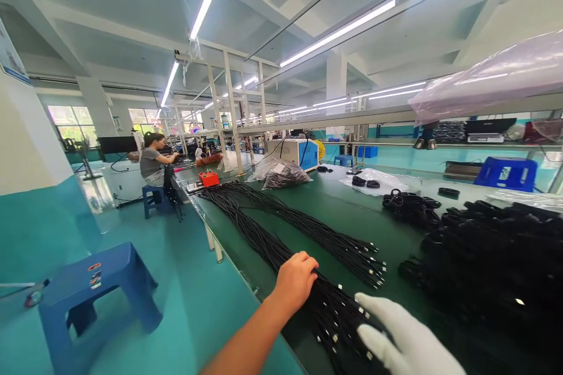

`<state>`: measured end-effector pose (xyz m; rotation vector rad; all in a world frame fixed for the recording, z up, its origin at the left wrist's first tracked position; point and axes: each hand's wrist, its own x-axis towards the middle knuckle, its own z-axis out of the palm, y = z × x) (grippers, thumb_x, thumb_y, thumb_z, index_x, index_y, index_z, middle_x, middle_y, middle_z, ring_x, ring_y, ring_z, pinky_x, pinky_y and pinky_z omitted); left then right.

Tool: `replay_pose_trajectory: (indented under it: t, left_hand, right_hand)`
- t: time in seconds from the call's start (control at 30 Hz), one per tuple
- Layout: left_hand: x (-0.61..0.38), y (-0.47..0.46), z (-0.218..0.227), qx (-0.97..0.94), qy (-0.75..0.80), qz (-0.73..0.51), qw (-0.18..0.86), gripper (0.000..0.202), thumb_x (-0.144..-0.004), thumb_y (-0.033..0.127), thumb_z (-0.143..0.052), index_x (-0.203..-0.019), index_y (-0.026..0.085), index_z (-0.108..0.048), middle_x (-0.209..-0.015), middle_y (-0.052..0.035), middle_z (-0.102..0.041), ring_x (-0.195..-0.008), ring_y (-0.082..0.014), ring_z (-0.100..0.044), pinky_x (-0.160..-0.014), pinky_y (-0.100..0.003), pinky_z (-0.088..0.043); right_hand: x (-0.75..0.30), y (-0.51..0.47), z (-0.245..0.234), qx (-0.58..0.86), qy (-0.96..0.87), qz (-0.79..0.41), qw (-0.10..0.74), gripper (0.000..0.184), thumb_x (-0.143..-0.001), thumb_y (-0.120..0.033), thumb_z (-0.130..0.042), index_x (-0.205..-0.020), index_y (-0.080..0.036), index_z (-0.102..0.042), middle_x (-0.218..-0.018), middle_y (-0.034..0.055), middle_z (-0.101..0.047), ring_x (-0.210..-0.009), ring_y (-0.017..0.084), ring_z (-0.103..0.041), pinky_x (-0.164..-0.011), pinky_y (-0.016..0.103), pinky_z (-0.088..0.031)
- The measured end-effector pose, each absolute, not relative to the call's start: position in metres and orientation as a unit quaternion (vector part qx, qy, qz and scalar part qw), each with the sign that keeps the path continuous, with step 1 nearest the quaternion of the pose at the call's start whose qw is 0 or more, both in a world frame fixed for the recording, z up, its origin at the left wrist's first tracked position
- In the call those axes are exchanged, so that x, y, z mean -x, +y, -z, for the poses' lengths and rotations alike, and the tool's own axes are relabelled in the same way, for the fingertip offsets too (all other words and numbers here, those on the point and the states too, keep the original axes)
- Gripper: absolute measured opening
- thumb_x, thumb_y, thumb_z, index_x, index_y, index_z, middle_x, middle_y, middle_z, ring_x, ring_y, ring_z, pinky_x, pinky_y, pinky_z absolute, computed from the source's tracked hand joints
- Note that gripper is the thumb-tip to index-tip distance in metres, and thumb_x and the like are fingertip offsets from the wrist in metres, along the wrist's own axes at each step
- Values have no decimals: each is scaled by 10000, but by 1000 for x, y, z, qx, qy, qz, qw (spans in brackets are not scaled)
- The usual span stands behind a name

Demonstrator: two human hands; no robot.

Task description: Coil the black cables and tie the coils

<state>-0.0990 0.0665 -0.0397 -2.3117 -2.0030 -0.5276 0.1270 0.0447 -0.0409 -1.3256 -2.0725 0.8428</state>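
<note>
A long bundle of black cables [259, 241] with small metal-tipped connectors runs along the green-topped table. My bare left hand [297, 279] is closed over this bundle, a short way behind the connector ends, its fingers curled around the cables. My right hand [398, 331], in a white glove, hovers at the connector ends [336, 319] with thumb and forefinger spread apart; nothing shows between them. Whether it touches any cable I cannot tell. A second bundle of black cables [325, 228] lies alongside, its connectors pointing toward me.
Coiled black cables [492, 246] are heaped on the right. Farther back sit a red box [208, 179], a plastic bag of dark items [285, 176] and a blue-and-white machine [294, 153]. A blue stool [101, 281] stands left; a seated person [153, 158] works beyond.
</note>
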Motion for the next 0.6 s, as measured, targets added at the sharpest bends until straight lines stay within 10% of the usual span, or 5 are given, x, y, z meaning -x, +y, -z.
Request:
replay_pose_trajectory:
  t: [0.2, 0.6]
  left_hand:
    - [143, 58, 52, 711, -691, 125, 24, 487, -906, 409, -435, -1277, 104, -513, -1361, -180, -486, -1284, -314, -409, -1068, -493, -292]
    - [178, 48, 56, 775, -626, 84, -28, 693, -886, 649, -248, -1396, 197, -373, -1460, -122, -324, -1352, -278, -291, -1097, -473, -260]
  right_hand:
    - [-92, 49, 55, 427, -852, -280, 114, 592, -679, -290, -605, -1258, -174, -557, -1402, 137, -373, -1321, 424, -289, -1067, 655, -134]
    - [-115, 40, 51, 356, -933, 32, 45, 388, -733, -186, -481, -1057, -212, -694, -1188, 108, -615, -1067, 369, -598, -829, 556, -517]
